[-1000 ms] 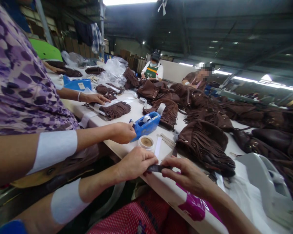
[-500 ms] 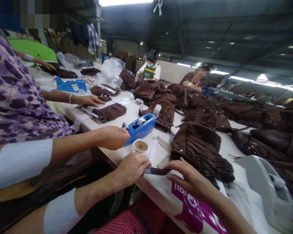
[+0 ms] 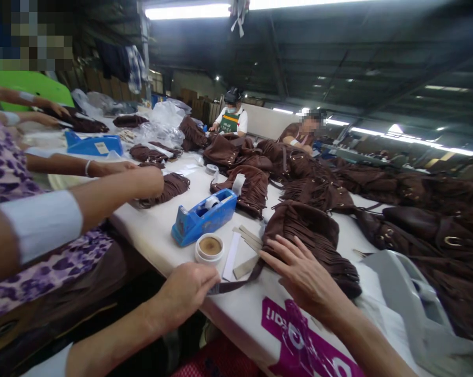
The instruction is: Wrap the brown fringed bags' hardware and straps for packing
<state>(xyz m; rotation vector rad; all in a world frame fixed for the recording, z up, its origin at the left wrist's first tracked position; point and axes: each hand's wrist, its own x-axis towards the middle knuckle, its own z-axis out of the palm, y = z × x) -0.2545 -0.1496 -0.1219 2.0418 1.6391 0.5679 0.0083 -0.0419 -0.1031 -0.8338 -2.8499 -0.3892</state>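
My left hand [image 3: 191, 285] is closed on the end of a dark brown strap [image 3: 240, 284], held just over the table's front edge. A bit of greyish tape seems to show at that end. The strap runs up to a brown fringed bag [image 3: 307, 230]. My right hand [image 3: 297, 262] rests on the bag's near side with its fingers spread. Close by stand a round white tub [image 3: 209, 248] with a tan top and a blue tape dispenser [image 3: 205, 215]. Between tub and bag lie a white strip [image 3: 231, 256] and some grey-beige strips [image 3: 249, 238].
A co-worker's arm [image 3: 102, 196] reaches in from the left, by another fringed piece [image 3: 173, 187]. At right stands a grey plastic dispenser [image 3: 409, 303]. A purple-printed plastic bag [image 3: 295, 335] hangs over the table edge. Many brown bags [image 3: 318, 173] are piled behind.
My right hand has moved off the strap onto the bag. The co-worker's hand has drawn away left from the blue tape dispenser. My left hand keeps hold of the strap end.
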